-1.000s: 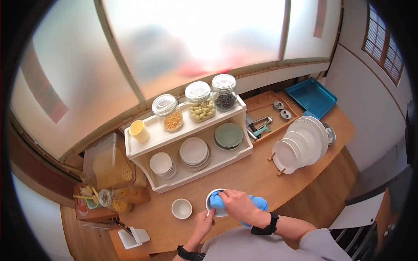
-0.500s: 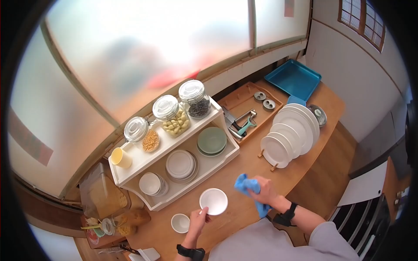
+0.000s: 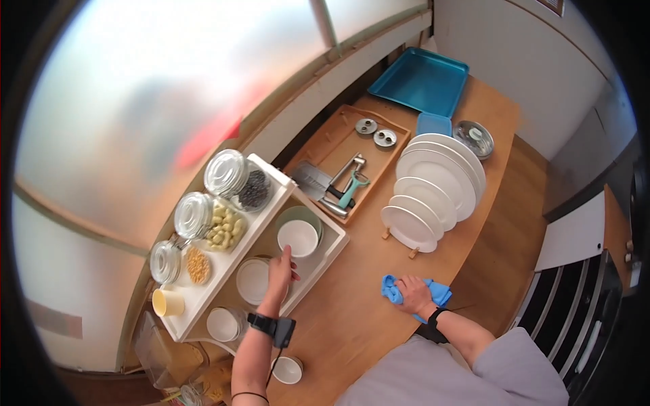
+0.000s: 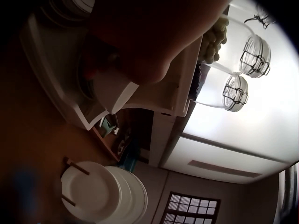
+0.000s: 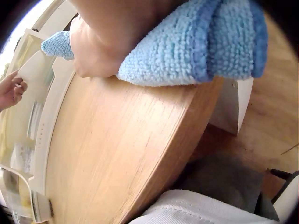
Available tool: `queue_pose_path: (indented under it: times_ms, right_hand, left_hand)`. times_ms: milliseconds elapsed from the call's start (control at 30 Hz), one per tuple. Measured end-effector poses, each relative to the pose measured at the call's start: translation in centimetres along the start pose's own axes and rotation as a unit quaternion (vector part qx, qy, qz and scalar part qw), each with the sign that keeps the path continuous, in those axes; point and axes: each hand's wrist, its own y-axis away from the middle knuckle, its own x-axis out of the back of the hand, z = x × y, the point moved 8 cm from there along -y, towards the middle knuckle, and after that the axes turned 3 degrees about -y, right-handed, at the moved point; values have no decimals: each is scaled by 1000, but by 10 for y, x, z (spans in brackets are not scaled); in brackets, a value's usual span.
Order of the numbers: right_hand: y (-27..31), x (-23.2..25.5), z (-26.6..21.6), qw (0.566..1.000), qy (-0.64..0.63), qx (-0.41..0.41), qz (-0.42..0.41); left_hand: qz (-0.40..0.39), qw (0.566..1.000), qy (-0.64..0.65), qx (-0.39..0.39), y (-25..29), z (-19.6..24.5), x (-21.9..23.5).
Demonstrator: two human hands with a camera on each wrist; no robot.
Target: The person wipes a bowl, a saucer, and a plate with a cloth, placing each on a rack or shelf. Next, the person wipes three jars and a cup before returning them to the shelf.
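My left hand [image 3: 279, 272] reaches into the lower level of the white shelf [image 3: 336, 242], holding a white bowl [image 3: 298, 237] by its near rim. In the head view the bowl overlaps the green plates [image 3: 301, 212]; the left wrist view shows its pale side [image 4: 110, 93] tilted beyond the dark hand. On the wooden table, my right hand [image 3: 414, 295] grips a blue cloth [image 3: 440, 293]. The right wrist view shows the terry cloth [image 5: 173, 51] bulging out on both sides of that hand. A small white bowl [image 3: 288, 370] stands on the table near the left forearm.
White plates [image 3: 433, 177] stand upright in a rack at the right. Behind lie a wooden tray [image 3: 313, 150] with utensils and a blue tray [image 3: 426, 78]. Glass jars [image 3: 230, 172] and a yellow cup [image 3: 168, 302] top the shelf; stacked plates [image 3: 252, 281] and bowls [image 3: 223, 325] sit inside.
The right hand took the cloth out of the white bowl and brought it down to the table at the right. The left hand carried the bowl from the table up into the shelf.
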Motion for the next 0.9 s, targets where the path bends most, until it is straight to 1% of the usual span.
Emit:
queue_pose_path:
  times_ms: [33,67,133,167,200,233,267,367,500,567,600,667,767,833,900]
  right_hand:
    - [1,-2,3,1000,1,-8,-1]
    - [1,-4,5,1000,-3,-3,1]
    - [2,-7,8,1000,-6,-4,2]
    - [1,-7,8,1000,-14,-4,1]
    - [2,-8,8,1000,-21,-4,0]
    - [2,-8,9,1000,-22,-10,-3]
    - [1,-6,8,1000,-26,-7,6]
    - [2,-9,10,1000,-24,-5,10]
    - [0,-9,8,1000,-25,-10,-7]
    - [1,-11,9,1000,-25,-7,-7]
    - [1,-12,9,1000,-25,-5,-5]
    - [1,-14,10,1000,-23,-6,-4]
    - [1,-11,8,1000,-20,-7,-7]
    - [0,-10,5,1000,-21,0,-14]
    - [0,-10,6,1000,-13,-11,-6]
  left_hand:
    - [13,1000,-16,-1,-10,12,-2]
    - [6,1000,-19,-1,-23,16,-4]
    - [15,985,-170,-8,-54,15,-1]
    - [8,985,-173,-7,-72,6,1]
    - [23,967,-253,-23,-92,-3,6]
    - [39,942,-331,-38,-98,-2,6]
    - [33,942,-333,-36,-101,-7,4]
    - [51,882,-445,-149,-98,4,-2]
    - [34,874,-462,-146,-93,8,-10]
    - [81,871,-468,-129,-82,18,-9]
    - [81,871,-467,-128,-82,16,-9]
    - [91,842,-517,-123,-80,14,-10]
    - [77,832,-537,-112,-72,18,-11]
    - [94,839,-524,-110,-65,18,-2]
    - [117,847,-509,-101,-46,10,8]
